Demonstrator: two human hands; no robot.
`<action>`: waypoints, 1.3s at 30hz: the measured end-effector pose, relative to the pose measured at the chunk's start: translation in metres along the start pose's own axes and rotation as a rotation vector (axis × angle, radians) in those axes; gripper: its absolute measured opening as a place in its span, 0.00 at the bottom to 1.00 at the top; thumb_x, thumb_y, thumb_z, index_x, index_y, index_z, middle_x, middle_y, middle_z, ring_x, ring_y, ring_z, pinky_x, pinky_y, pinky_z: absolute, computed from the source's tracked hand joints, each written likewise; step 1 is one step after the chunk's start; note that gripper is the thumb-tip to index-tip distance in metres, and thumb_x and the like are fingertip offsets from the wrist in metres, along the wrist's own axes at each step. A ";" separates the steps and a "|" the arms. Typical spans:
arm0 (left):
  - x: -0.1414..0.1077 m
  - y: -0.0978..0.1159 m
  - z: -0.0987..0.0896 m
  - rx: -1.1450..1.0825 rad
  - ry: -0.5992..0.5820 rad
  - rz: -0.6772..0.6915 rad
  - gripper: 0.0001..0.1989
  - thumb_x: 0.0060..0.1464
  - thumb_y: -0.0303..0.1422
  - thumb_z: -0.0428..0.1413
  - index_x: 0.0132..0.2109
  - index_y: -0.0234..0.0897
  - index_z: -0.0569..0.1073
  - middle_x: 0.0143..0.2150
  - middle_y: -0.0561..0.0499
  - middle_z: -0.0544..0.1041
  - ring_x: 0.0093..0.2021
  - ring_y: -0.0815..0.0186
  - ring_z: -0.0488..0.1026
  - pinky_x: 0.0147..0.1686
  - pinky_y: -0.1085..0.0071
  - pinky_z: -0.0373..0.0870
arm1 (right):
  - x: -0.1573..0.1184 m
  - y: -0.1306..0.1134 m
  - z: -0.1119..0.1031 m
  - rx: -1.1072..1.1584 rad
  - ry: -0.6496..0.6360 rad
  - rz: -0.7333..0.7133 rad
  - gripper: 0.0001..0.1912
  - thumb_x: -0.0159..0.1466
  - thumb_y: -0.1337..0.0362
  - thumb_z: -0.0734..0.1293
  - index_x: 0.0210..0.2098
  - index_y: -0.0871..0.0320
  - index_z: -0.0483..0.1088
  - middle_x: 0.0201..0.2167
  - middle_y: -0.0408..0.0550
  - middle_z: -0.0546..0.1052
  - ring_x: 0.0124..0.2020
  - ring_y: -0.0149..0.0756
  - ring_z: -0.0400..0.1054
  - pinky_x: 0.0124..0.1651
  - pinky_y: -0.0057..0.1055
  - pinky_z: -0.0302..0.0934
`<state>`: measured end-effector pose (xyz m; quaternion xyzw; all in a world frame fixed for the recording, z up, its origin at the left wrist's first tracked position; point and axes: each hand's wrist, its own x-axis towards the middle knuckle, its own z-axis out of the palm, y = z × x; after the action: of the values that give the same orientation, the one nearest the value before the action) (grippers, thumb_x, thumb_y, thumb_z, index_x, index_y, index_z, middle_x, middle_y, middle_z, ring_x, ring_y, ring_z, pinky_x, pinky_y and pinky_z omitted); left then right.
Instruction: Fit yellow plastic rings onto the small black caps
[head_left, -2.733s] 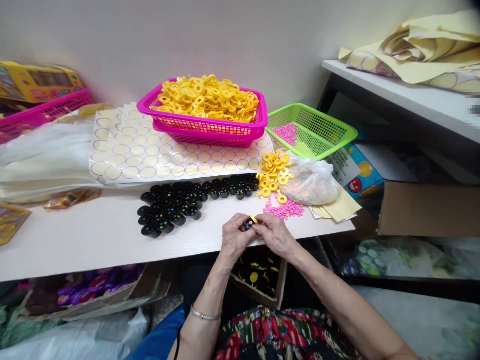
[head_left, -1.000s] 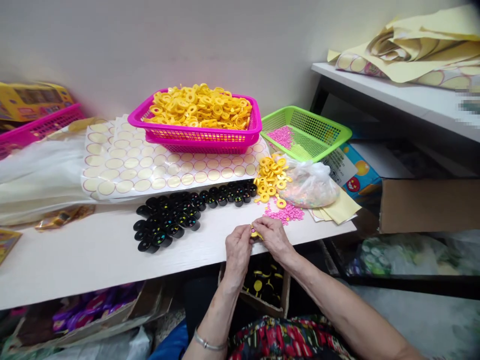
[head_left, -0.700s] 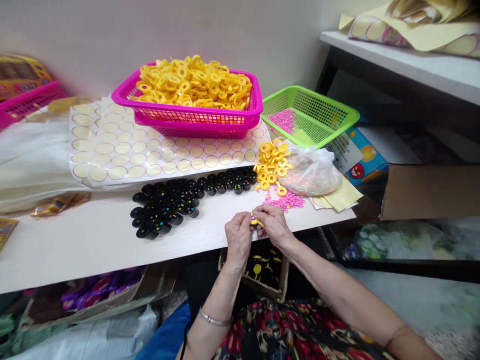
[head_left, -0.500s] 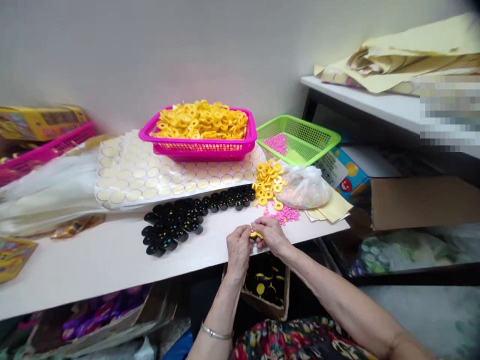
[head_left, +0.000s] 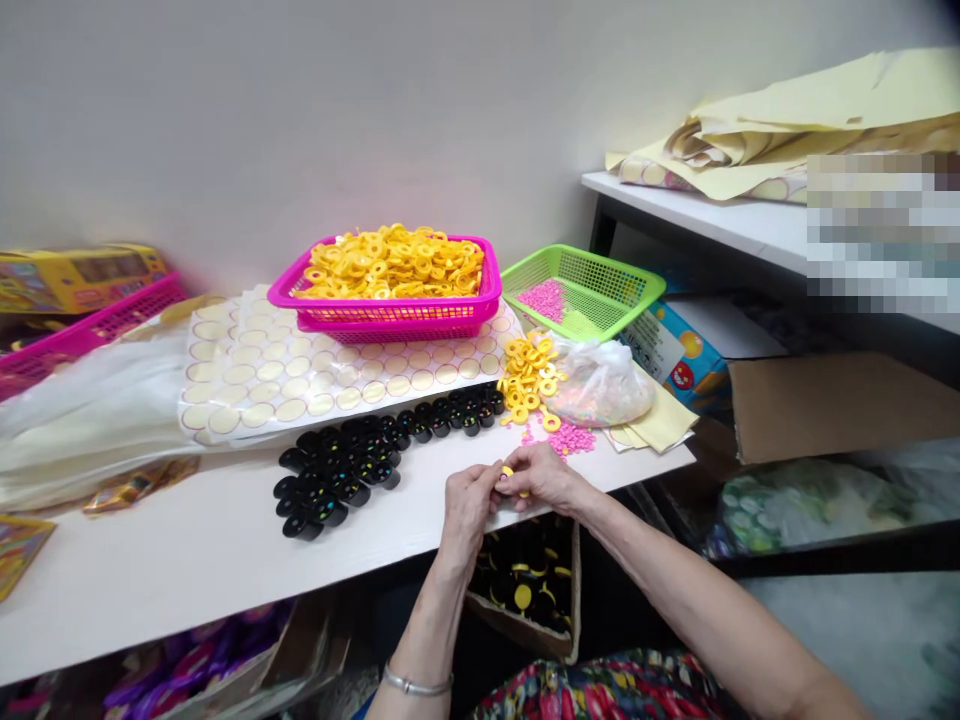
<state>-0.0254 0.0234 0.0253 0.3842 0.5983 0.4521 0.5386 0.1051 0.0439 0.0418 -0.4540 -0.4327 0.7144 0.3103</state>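
At the table's front edge my left hand (head_left: pixel 468 503) and my right hand (head_left: pixel 549 477) meet, fingertips pinched together. Between them is a small yellow plastic ring piece (head_left: pixel 508 471), partly hidden by the fingers, with a speck of pink at its middle. Just beyond my right hand lie a heap of tiny pink pieces (head_left: pixel 571 439) and a pile of yellow ring pieces with short handles (head_left: pixel 527 375). Rows of small black cups (head_left: pixel 330 470) with coloured dots inside stand to the left of my hands. Below them is a cardboard box (head_left: pixel 576 590) holding black-and-yellow pieces.
A magenta basket (head_left: pixel 390 318) heaped with yellow ring pieces sits on sheets of round stickers (head_left: pixel 259 410). Behind the tied plastic bag (head_left: pixel 607 385) is a green basket (head_left: pixel 637 310) with pink bits. A white shelf (head_left: pixel 750 235) juts in at right; an open carton flap (head_left: pixel 832 405) is beneath.
The camera view has tilted slightly, so the table's things appear a little lower and further left. Both hands stay together on the yellow piece, which shows less between the fingers.
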 end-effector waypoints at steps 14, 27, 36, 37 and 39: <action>0.001 -0.003 0.010 -0.050 0.133 0.029 0.17 0.39 0.43 0.60 0.23 0.30 0.72 0.12 0.56 0.65 0.13 0.76 0.56 0.14 0.78 0.50 | 0.013 0.000 -0.005 -0.045 -0.059 0.034 0.15 0.41 0.63 0.73 0.25 0.62 0.66 0.15 0.39 0.70 0.13 0.26 0.63 0.17 0.23 0.60; -0.026 -0.001 -0.006 -0.019 -0.255 0.259 0.23 0.34 0.26 0.61 0.44 0.36 0.74 0.33 0.52 0.72 0.31 0.70 0.66 0.33 0.74 0.63 | -0.019 0.001 -0.008 0.063 -0.009 -0.001 0.14 0.44 0.62 0.73 0.25 0.63 0.66 0.14 0.39 0.70 0.13 0.24 0.62 0.17 0.20 0.59; -0.057 0.010 0.008 0.347 -0.181 0.591 0.13 0.39 0.28 0.62 0.37 0.39 0.76 0.34 0.50 0.74 0.39 0.62 0.66 0.41 0.66 0.63 | -0.070 0.008 -0.033 0.197 -0.214 -0.124 0.18 0.49 0.58 0.72 0.36 0.63 0.71 0.26 0.45 0.73 0.24 0.27 0.66 0.26 0.26 0.65; -0.060 0.011 0.007 0.335 -0.185 0.608 0.13 0.39 0.28 0.62 0.37 0.38 0.76 0.34 0.50 0.73 0.39 0.62 0.66 0.41 0.66 0.64 | -0.073 0.011 -0.038 0.233 -0.268 -0.140 0.22 0.47 0.59 0.73 0.39 0.61 0.71 0.29 0.46 0.74 0.28 0.29 0.67 0.30 0.27 0.66; -0.065 0.013 0.008 0.326 -0.196 0.642 0.13 0.39 0.26 0.62 0.37 0.38 0.76 0.33 0.50 0.73 0.39 0.63 0.67 0.41 0.67 0.64 | -0.077 0.017 -0.045 0.269 -0.352 -0.173 0.30 0.41 0.64 0.76 0.45 0.59 0.69 0.34 0.47 0.74 0.34 0.31 0.67 0.36 0.30 0.66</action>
<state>-0.0101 -0.0329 0.0569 0.6744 0.4570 0.4581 0.3557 0.1759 -0.0131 0.0467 -0.2384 -0.4185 0.8044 0.3478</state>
